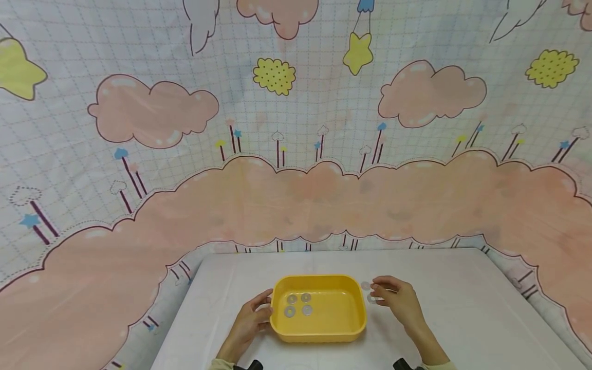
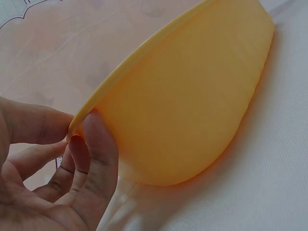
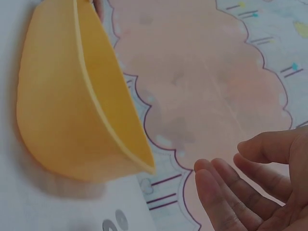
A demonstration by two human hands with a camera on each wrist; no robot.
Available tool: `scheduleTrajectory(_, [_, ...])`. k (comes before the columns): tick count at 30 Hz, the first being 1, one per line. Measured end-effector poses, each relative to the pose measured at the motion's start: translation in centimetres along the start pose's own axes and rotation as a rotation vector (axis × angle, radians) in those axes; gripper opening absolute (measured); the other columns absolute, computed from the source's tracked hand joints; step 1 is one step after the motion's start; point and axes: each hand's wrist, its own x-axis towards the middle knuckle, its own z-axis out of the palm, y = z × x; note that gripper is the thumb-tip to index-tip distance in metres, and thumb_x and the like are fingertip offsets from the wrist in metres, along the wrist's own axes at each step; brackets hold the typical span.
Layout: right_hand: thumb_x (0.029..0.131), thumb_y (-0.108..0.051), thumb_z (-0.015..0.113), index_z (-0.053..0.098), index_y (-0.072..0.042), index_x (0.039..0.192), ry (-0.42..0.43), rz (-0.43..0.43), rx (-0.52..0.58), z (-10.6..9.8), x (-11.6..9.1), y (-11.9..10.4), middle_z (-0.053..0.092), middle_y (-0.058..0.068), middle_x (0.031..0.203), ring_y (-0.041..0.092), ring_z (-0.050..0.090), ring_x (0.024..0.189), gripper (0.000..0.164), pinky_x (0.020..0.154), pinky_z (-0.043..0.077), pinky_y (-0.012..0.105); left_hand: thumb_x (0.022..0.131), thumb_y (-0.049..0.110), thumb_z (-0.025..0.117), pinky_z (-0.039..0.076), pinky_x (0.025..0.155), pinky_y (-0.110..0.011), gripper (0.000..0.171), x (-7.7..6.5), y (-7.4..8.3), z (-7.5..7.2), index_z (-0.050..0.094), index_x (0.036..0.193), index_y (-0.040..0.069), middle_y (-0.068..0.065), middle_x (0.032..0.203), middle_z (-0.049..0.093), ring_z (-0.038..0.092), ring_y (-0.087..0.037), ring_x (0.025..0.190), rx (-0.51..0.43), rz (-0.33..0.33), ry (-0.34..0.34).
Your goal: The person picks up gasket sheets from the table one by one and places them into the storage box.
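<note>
A yellow rectangular plastic tray (image 1: 319,336) stands on the white table, with several grey metal washers (image 1: 289,311) lying in its left part. My left hand (image 1: 250,324) is at the tray's left end; in the left wrist view its thumb and fingers pinch the rim (image 2: 139,55). To the right of the tray, my right hand (image 1: 401,303) hovers with loosely bent fingers. Nothing shows between those fingers (image 3: 209,187) in the right wrist view. Two washers (image 1: 365,285) lie on the table between the tray and the right hand, the nearer one partly hidden by the fingertips.
The white tabletop (image 1: 462,298) extends around the tray on all sides. Behind it and along both sides hangs a cloth (image 1: 296,205) printed with clouds and stars. Dark straps with black devices (image 1: 401,364) sit at both wrists.
</note>
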Motion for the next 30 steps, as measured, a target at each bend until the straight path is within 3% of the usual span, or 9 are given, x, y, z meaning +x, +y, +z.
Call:
scheduleTrajectory(16, [0.095,-0.021,0.064,0.064,0.000,0.120,0.068,0.025,-0.144,-3.4,-0.3,1.9,0.069,0.019,0.116,0.018,0.071,0.093,0.033,0.074,0.059,0.025,0.090,0.004,0.059,0.056,0.067,-0.026,0.063,0.0,-0.3,-0.2,0.038,0.149,-0.001,-0.011,0.121,0.046,0.061,-0.011,0.081,-0.018,0.035,-0.031])
scheduleTrajectory(26, [0.096,-0.021,0.061,0.062,0.002,0.125,0.069,0.033,-0.158,-4.6,0.0,3.6,0.068,0.018,0.120,0.006,0.067,0.090,0.037,0.076,0.057,0.020,0.091,0.004,0.058,0.056,0.067,-0.027,0.061,0.1,-0.2,-0.1,0.037,0.149,0.000,-0.012,0.123,0.046,0.061,-0.012,0.082,-0.024,0.014,-0.014])
scheduleTrajectory(30, [0.096,-0.024,0.061,0.061,-0.001,0.127,0.070,0.047,-0.212,-5.0,-0.1,4.3,0.068,0.015,0.121,0.008,0.064,0.094,0.039,0.077,0.053,0.019,0.092,0.004,0.057,0.056,0.068,-0.028,0.061,0.0,-0.2,-0.1,0.036,0.150,0.000,-0.012,0.125,0.046,0.062,-0.012,0.083,-0.023,0.011,-0.017])
